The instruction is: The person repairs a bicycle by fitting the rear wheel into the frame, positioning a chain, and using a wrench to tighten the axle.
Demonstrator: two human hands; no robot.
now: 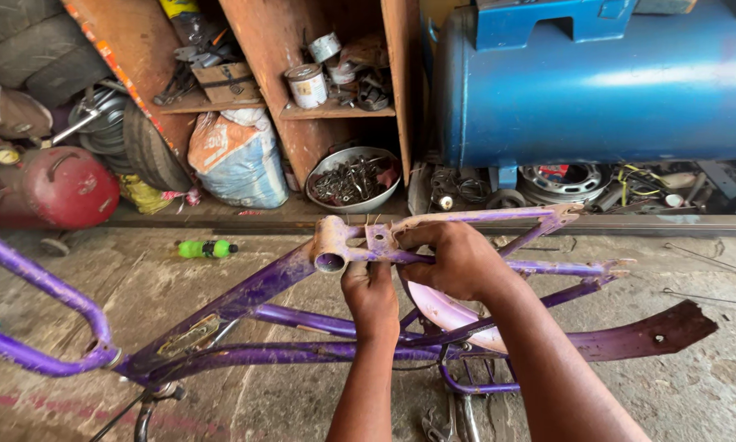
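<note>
Item: purple frame [245,299], one, laid on its side across the concrete floor [245,254], paint worn to rust at the seat cluster [335,241]. One open tube end [329,263] is seen at that cluster.

Left hand [371,296]: set just below the cluster, fingers closed on the frame tube beside the open end.

Right hand [460,260]: set over the upper stay, fingers curled shut around it just right of the cluster.

Handling note, as judgement: the frame is best steadied by both grips kept close to the cluster, so that twist is taken at the joint and not along the thin stays; rusted edges and the small prongs on top of the cluster are to be kept clear of the skin.

Counted, left to right:
- red tank [65,184], one
- green bottle [206,248], one, on the floor
- sack [239,157], one
- tins [307,85] on the shelf, two at least
- metal bowl [353,178] of small parts, one
- blue tank [597,90], one
- mudguard [646,331], one, rusted at its end
</note>
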